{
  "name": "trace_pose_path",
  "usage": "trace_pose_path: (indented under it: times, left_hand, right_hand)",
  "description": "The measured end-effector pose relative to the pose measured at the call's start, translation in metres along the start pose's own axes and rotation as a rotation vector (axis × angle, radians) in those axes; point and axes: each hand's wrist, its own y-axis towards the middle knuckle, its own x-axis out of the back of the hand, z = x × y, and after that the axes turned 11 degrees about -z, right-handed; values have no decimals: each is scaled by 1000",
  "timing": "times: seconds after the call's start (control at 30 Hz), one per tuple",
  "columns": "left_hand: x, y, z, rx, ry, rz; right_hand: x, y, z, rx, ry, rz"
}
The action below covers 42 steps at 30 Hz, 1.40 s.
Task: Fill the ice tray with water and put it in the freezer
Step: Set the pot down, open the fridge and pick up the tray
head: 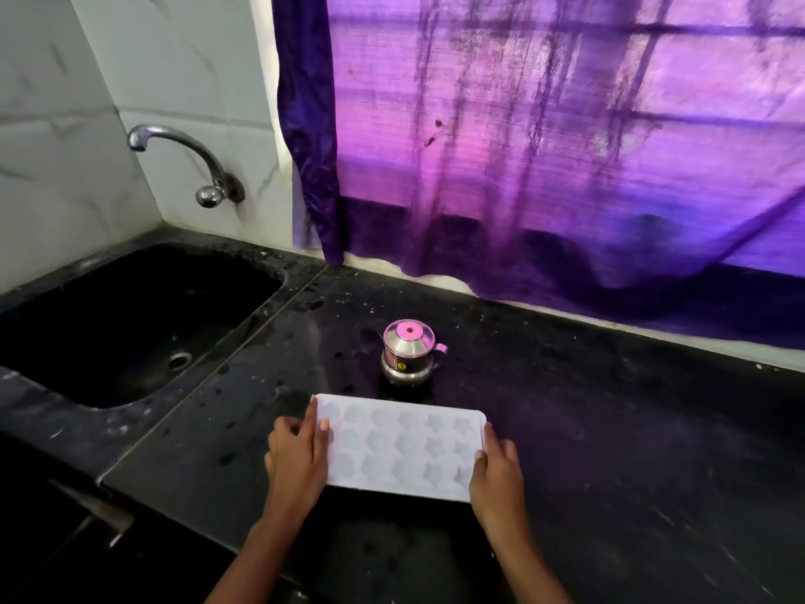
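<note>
In the head view the tray (400,446) lies flat on the dark table (610,429), close to its near edge, with its long axis running left to right and its right end a little nearer than its left. Each hand has one short end. The left hand (296,455) pinches the left end, thumb on top of the rim and fingers curled along the edge. The right hand (498,468) holds the right end the same way, its thumb laid on the rim. Both grips are closed on the tray, and whether it has left the table yet cannot be told. What matters for the coming move is that the water lies far and to the left. The tap (174,141) juts from the tiled wall over the black sink (87,298), well apart from the tray, so the left hand is the nearer one and would likely lead the tray's left end in under the spout. A small steel pot (409,350) stands just beyond the tray's far edge, and a purple curtain (566,146) hangs behind it. The tray is pale, translucent white, with three rows of star-like cells. They look dry and empty, so filling probably has not begun. No freezer is in sight.
</note>
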Motion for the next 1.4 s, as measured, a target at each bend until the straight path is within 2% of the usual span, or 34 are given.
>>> trace_pose_path:
  times: [0.37, 0.77, 1.4]
  left_hand:
    - [8, -53, -29, 91, -65, -125]
    - [36, -99, -52, 119, -195, -166]
    - [110, -260, -75, 182, -306, -210]
  right_hand:
    - [40, 4, -8, 50, 27, 46]
    - [80, -25, -11, 52, 101, 26]
    - [186, -142, -41, 78, 60, 55]
